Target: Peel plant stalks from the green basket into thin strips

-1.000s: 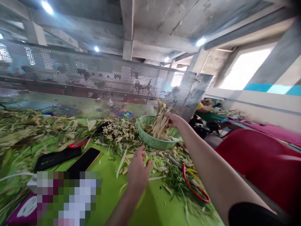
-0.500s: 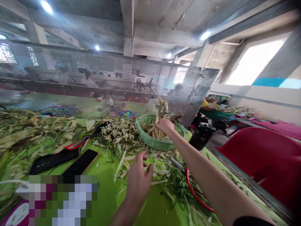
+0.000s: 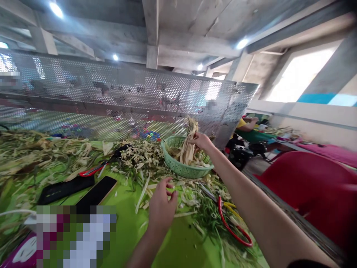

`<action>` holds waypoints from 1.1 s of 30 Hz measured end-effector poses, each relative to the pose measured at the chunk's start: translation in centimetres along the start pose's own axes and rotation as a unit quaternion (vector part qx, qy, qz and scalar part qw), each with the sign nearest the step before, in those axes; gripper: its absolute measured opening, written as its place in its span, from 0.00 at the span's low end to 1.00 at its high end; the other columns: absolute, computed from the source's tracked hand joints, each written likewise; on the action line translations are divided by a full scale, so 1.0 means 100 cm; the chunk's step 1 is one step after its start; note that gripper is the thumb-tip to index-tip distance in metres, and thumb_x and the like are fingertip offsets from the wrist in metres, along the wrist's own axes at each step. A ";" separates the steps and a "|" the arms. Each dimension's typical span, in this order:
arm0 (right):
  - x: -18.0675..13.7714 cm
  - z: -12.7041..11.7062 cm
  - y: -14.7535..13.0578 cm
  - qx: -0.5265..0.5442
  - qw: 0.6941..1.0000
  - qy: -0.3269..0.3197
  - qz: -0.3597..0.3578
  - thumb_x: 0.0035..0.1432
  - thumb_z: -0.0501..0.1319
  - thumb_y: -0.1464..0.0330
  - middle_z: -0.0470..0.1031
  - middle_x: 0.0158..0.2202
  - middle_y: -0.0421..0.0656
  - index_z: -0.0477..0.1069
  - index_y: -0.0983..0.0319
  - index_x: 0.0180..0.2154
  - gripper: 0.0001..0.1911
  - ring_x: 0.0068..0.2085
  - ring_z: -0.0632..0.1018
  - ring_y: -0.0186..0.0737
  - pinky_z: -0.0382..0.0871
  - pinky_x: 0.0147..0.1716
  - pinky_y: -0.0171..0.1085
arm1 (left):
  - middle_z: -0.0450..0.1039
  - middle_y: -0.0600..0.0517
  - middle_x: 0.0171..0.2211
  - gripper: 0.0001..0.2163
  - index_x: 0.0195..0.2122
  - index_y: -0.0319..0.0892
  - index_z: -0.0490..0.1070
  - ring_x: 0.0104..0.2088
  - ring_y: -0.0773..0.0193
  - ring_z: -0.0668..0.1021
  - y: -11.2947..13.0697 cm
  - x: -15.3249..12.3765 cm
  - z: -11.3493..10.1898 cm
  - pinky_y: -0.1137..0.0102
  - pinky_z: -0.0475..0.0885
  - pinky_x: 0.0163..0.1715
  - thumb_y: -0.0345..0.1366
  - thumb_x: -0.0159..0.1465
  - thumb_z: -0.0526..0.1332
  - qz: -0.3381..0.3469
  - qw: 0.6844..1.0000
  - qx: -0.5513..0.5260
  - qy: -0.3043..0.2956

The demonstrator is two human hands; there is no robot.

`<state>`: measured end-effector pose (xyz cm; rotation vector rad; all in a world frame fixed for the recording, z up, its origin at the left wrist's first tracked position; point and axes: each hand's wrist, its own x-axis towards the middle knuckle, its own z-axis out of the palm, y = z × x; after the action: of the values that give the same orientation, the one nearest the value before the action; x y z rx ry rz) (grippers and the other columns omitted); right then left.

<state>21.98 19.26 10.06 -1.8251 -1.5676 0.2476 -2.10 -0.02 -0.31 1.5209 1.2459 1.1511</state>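
My right hand reaches forward over a green plastic basket, its fingers closed on a bundle of dry, pale corn husks. The bundle stands upright, tied or bunched near its frayed top, its lower strips down in the basket among more husk pieces. Nearer to me, my left hand hovers over the green tabletop, fingers loosely curled and apart, holding nothing. Scissors with red handles lie under my right forearm, beside a heap of thin green strips.
Small husk pieces are piled left of the basket, longer husks farther left. A red-handled tool and a dark phone lie there too. A perforated metal screen rises behind; a red chair stands at right.
My right hand has lifted slightly and shifted right, higher on the husk bundle, so more of the bundle shows. My left hand has drifted a little left, still without anything in it.
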 end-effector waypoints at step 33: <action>-0.167 0.033 -0.054 0.456 0.877 -0.143 0.057 0.43 0.67 0.67 0.80 0.31 0.42 0.76 0.63 0.38 0.17 0.16 0.59 0.24 0.47 0.12 0.30 | 0.62 0.56 0.24 0.11 0.33 0.40 0.66 0.25 0.69 0.64 -0.020 0.017 0.003 0.71 0.60 0.27 0.44 0.61 0.57 0.012 0.969 -0.187 -0.159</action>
<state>11.72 5.18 6.07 -1.1368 -1.1841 1.1442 -2.15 1.93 -2.07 1.3689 0.7488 1.0365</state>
